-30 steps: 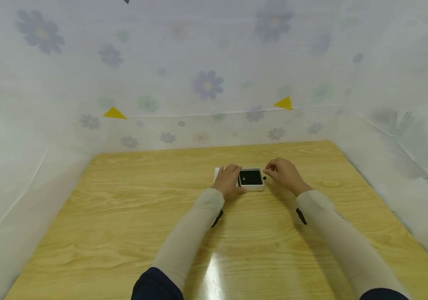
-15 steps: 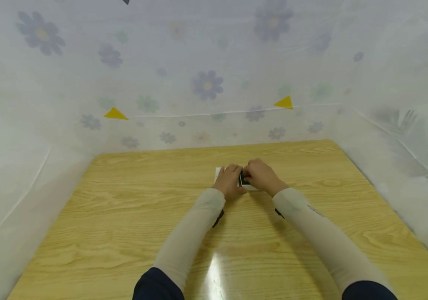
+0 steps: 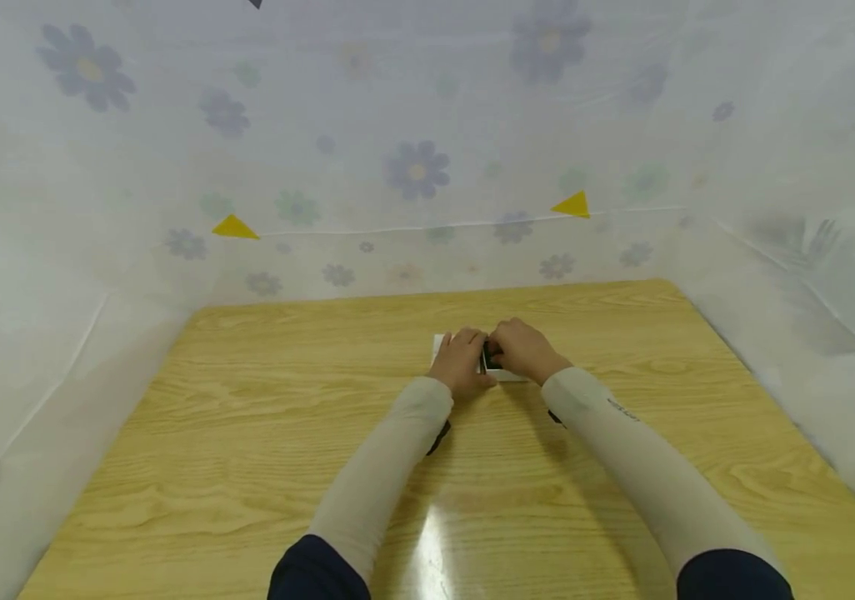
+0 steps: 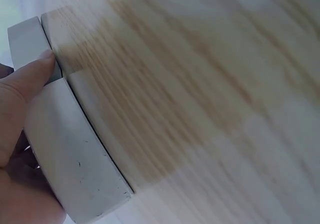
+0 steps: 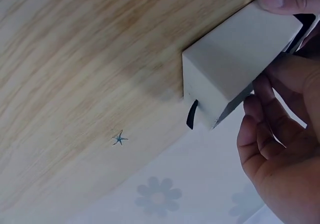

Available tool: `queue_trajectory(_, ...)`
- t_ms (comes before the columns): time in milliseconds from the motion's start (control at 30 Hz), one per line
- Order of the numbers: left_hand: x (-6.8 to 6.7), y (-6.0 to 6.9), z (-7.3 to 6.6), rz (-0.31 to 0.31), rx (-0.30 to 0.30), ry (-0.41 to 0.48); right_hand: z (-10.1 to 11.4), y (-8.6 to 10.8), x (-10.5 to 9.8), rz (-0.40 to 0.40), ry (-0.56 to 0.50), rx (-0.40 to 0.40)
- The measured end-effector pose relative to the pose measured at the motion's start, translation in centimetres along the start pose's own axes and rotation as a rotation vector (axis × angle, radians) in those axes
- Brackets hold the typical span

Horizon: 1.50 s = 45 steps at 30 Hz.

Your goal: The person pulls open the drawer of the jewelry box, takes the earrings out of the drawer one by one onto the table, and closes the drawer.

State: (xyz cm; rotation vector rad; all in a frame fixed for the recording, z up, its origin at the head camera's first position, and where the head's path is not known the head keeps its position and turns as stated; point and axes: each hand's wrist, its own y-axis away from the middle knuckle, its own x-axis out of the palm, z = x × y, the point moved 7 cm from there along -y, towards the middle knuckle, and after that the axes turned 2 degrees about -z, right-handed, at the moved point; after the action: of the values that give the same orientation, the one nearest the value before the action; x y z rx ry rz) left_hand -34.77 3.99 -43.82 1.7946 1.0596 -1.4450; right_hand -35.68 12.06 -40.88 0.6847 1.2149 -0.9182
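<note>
White drawer box sits part-open on the surface. Your left hand grips its sides; your right hand curls its fingers over the black insert — any hold is hidden. Slack left grip — the box could skid.

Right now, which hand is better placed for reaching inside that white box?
Probably the right hand: it is over the black interior of the white drawer box, while the left hand grips the box.

Left hand: one. Right hand: one. White rectangular box: one. Black strip-shaped tab: one. Wood-grain tabletop: one. Yellow flat markers: four (two far, one left, one right).
</note>
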Motion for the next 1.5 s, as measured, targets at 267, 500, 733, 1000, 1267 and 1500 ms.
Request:
queue_trajectory(267, 0.1, 0.0, -0.1, 0.012, -0.002, 0.007, 0.0, -0.4, 0.5, -0.013, 0.093, -0.019)
queue_trajectory(500, -0.1, 0.1, -0.1, 0.009, -0.006, -0.003, 0.3, -0.7, 0.5, 0.004, 0.105, -0.02)
queue_trajectory(733, -0.3, 0.0, -0.1, 0.014, -0.01, -0.014, 0.5, -0.6, 0.3, 0.016, 0.08, -0.014)
queue_trajectory(1000, -0.1, 0.1, -0.1, 0.018, -0.015, -0.018, 0.3, -0.1, 0.5, 0.015, 0.069, -0.034)
queue_trajectory(1267, 0.3, 0.0, -0.1, 0.003, -0.012, -0.046, -0.1, 0.6, -0.4, -0.022, 0.028, -0.055)
queue_trajectory(1500, 0.4, -0.3, 0.2, -0.012, -0.018, -0.067, -1.9, 1.3, -2.0, -0.067, -0.097, 0.025)
